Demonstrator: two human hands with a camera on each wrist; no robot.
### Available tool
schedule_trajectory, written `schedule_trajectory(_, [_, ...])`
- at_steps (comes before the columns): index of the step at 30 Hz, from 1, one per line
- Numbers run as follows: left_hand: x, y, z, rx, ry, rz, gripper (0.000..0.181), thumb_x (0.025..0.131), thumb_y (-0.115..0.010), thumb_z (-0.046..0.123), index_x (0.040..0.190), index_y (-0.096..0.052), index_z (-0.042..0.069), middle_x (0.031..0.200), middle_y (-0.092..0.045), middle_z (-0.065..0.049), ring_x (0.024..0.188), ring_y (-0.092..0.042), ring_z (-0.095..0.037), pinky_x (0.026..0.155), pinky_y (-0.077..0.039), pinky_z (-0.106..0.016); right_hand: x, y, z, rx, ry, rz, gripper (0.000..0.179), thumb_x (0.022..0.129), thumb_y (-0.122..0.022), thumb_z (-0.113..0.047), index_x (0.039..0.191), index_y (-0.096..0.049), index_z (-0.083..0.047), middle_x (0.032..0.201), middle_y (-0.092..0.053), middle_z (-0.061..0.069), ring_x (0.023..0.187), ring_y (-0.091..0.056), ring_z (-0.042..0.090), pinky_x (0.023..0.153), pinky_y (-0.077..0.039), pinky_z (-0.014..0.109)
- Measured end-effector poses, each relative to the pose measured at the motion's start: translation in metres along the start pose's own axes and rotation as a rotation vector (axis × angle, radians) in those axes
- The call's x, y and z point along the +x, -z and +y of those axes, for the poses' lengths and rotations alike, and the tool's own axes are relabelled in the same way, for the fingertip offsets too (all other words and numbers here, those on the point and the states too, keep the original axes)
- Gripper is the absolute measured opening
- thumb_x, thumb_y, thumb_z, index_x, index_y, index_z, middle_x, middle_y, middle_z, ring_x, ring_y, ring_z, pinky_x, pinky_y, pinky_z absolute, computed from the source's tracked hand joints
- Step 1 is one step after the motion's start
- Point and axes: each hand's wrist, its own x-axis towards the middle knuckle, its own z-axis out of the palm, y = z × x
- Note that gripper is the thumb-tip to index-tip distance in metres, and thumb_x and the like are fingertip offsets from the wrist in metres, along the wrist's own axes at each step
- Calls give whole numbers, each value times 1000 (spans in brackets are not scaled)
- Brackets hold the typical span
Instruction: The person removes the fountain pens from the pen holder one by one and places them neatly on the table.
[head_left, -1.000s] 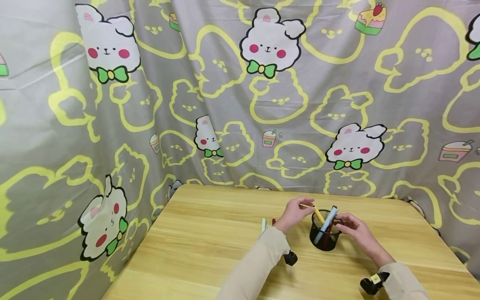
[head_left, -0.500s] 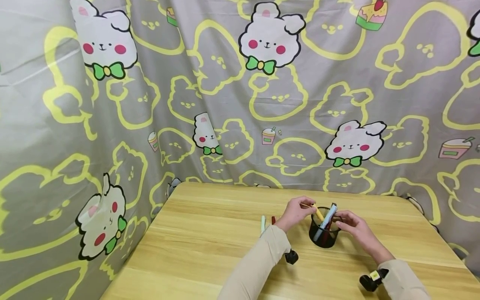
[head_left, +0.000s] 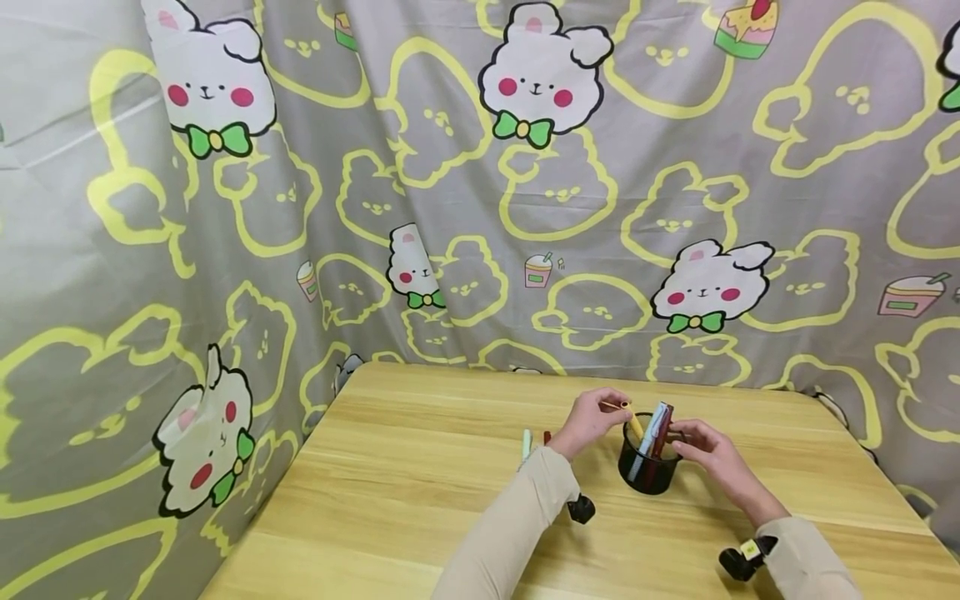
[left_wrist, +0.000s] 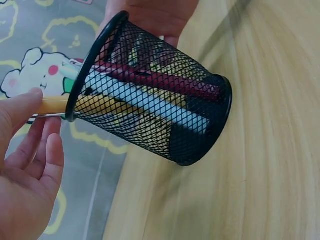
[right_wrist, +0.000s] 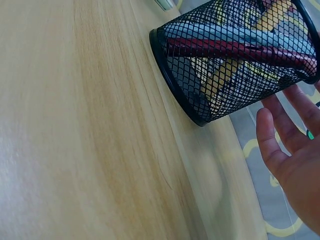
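Observation:
A black mesh pen holder (head_left: pixel 648 481) stands on the wooden table between both hands. My left hand (head_left: pixel 590 423) pinches the upper end of a yellow marker (left_wrist: pixel 54 105), whose lower part reaches down inside the holder. At the opposite side, my right hand (head_left: pixel 718 460) holds the holder's rim, with the thumb towards me; in the right wrist view its thumb is out of frame. A light blue marker (head_left: pixel 652 435) and a dark red pen (head_left: pixel 663 432) lean inside the mesh, their tops above the rim.
Left of the holder lie a pale green marker (head_left: pixel 527 445) and a red one (head_left: pixel 547 437), partly hidden by the left forearm. A patterned grey curtain (head_left: pixel 465 208) hangs along the table's back and left edges.
The dark red pen has come up beside the light blue marker, where earlier it sat lower behind it. The yellow marker's upper end has shifted slightly left; both hands stay at the holder.

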Motion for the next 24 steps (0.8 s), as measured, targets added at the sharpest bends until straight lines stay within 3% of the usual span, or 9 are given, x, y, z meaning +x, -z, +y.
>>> schedule_trajectory(9, [0, 4, 8, 8, -5, 3, 16, 87, -69, 12, 103, -71, 15, 95, -67, 9, 81, -59, -1, 69, -50, -19, -1, 0, 0, 17, 14, 5, 29, 92, -57, 1, 116, -50, 16, 103, -64, 3, 88, -58, 0, 73, -49, 19])
schedule_trajectory(17, [3, 7, 18, 12, -44, 13, 20, 87, -70, 14, 106, -70, 8, 93, -67, 7, 83, -59, -2, 70, -49, -20, 1, 0, 1, -6, 2, 7, 29, 93, -57, -3, 116, -51, 14, 104, -63, 6, 87, -58, 0, 73, -49, 19])
schedule_trajectory(24, [4, 10, 20, 15, -62, 34, 15, 86, -71, 15, 101, -71, 16, 94, -68, 4, 82, -60, -2, 69, -50, -20, 0, -1, 4, -19, -1, 12, 29, 92, -59, -3, 116, -52, 13, 103, -63, 10, 87, -57, -1, 73, -49, 19])
